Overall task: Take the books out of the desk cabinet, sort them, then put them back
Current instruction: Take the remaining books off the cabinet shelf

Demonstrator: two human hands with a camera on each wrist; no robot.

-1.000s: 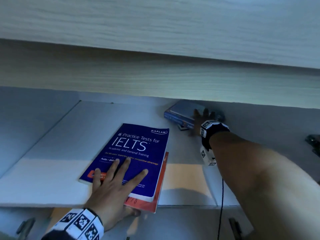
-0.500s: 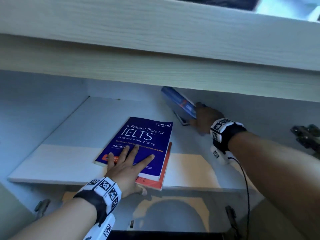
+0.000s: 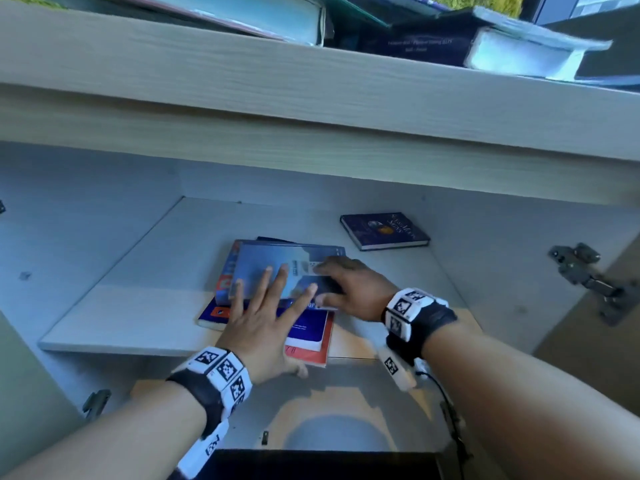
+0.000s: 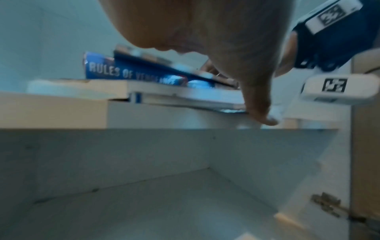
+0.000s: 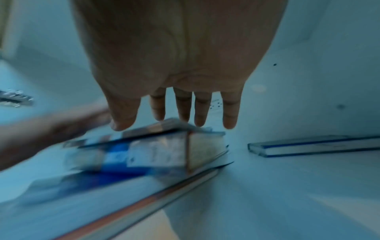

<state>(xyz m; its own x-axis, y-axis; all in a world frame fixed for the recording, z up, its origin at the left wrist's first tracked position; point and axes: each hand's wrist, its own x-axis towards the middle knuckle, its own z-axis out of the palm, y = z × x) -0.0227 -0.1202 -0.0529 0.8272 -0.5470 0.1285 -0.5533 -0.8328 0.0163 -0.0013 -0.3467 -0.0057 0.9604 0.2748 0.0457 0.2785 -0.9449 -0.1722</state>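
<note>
A stack of books lies at the front of the cabinet shelf [image 3: 138, 306]. An orange book [image 3: 311, 355] is at the bottom and the blue IELTS book [image 3: 304, 327] lies on it. On top is a blue book [image 3: 277, 254] with "Rules of Vengeance" on its spine [image 4: 123, 74]. My left hand [image 3: 263, 320] presses flat on its cover with fingers spread, its thumb [image 4: 261, 113] at the stack's front edge. My right hand [image 3: 346, 289] rests on the book's right end [image 5: 154, 154], fingers straight. A dark book [image 3: 384, 230] lies alone at the back right.
Several books are piled on the desk top [image 3: 502, 46] above the cabinet. A metal door hinge [image 3: 585, 275] sticks out on the right side. Below the shelf is a lower compartment [image 4: 144, 203] with another hinge [image 4: 327, 204] at its right.
My right hand carried the blue book from the back right and laid it on the IELTS book. My left hand moved up onto its cover. A dark book now shows at the back.
</note>
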